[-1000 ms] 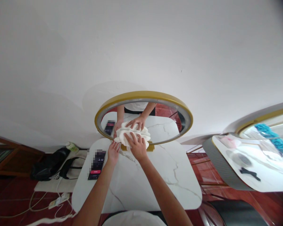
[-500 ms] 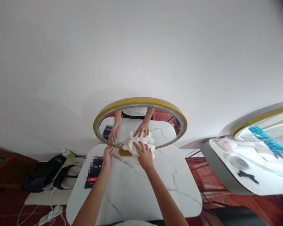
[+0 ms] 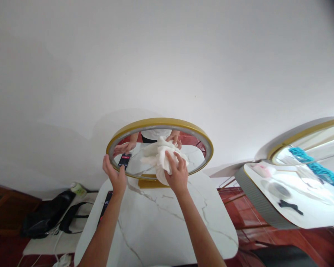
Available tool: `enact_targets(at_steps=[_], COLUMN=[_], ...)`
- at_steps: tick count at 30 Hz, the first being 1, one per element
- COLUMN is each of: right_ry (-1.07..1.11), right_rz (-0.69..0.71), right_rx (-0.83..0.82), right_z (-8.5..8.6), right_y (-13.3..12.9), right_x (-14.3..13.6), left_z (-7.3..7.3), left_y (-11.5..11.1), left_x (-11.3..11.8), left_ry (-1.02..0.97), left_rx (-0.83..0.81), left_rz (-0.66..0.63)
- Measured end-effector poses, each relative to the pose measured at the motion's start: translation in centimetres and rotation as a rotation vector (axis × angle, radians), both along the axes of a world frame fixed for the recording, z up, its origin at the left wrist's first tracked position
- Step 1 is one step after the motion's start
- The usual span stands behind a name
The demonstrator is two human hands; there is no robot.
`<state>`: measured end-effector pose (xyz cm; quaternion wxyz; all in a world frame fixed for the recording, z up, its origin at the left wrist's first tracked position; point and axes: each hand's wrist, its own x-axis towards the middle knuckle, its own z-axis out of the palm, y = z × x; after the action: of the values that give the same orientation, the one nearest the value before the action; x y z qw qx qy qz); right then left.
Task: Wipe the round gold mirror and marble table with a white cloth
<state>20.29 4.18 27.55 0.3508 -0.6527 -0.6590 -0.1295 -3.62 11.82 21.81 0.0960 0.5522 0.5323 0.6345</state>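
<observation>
On the white marbled table [image 3: 167, 226], the gold-rimmed mirror [image 3: 160, 124] stood, long axis left-right, its left rim gripped by the left hand [image 3: 116, 177], thumb spread, while white cloth [image 3: 164, 157] was pressed against its glass under the right hand's [image 3: 178, 172] curled fingers.

Mirror [image 3: 160, 122] mid-frame, at back of table [image 3: 156, 226], before wall [image 3: 156, 55]. Cloth [image 3: 161, 159] at mirror's face. Phone [image 3: 106, 202] on table's left side. Bag [image 3: 48, 214], bottle [image 3: 78, 189] lower left. Right: second table [image 3: 311, 217], second mirror [image 3: 303, 138] behind.
</observation>
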Motion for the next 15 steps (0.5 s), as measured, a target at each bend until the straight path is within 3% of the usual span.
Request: enact_targets(at_steps=[3, 9, 12, 15], right_ry=[-0.053, -0.251, -0.168, 0.014], right_rz=[0.024, 0.119, 0.057, -0.055], right_rx=[-0.085, -0.227, -0.147, 0.055], right_z=[-1.5, -4.4, -3.4, -0.7], right_y=[0.3, 0.2, 0.0, 0.1], right_x=[-1.1, -1.5, -0.3, 1.3], left_z=[0.3, -0.5, -0.6, -0.7], left_y=[0.5, 1.1, 1.1, 1.1], left_x=[0.5, 0.7, 0.4, 0.3], left_ry=[0.026, -0.003, 0.045, 0.068], left_rx=[0.033, 0.013, 0.017, 0.016], left_rz=[0.033, 0.064, 0.069, 0.078])
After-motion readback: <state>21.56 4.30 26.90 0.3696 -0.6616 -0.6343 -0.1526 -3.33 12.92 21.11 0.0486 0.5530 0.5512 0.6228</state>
